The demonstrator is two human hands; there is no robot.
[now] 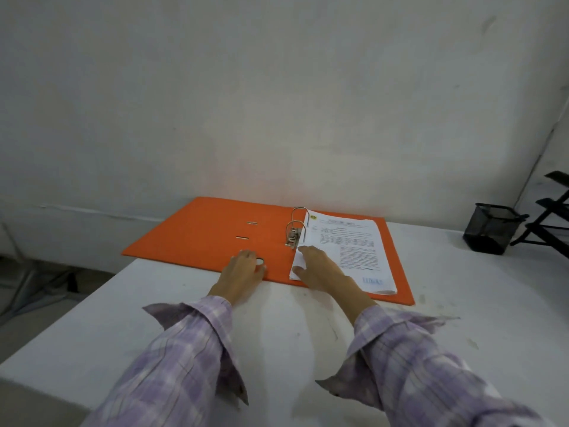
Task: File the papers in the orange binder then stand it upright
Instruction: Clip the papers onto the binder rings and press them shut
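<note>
- One orange binder [200, 232] lay open and flat at the centre of the frame, on the far part of a white table [277, 349]; its left cover overhung the table's left edge. The board looked matte and stiff, with two small pale slots in the left cover.
- One lever-arch mechanism [294, 232] of shiny metal stood at the binder's middle, showing two curved rings, one behind the other, and a lever below them.
- One stack of papers [354, 241], white with printed text, lay on the right cover with its upper left corner at the rings; the near right corner curled a little. I could not tell whether the sheets were threaded on the rings.
- The left hand [243, 272] rested palm down on the binder's near edge, left of the mechanism, fingers loosely spread beside a round finger hole; it grasped nothing.
- The right hand [320, 269] lay flat on the lower left part of the papers, fingers extended toward the lever, pressing rather than pinching.
- Two sleeves of soft lilac plaid cloth, with loose unbuttoned cuffs, filled the bottom of the frame.
- One black wire-mesh pen holder [492, 229], box-shaped, stood at the right of the frame, well apart from the binder.
- One black metal rack [551, 217] showed partly at the right edge.
</note>
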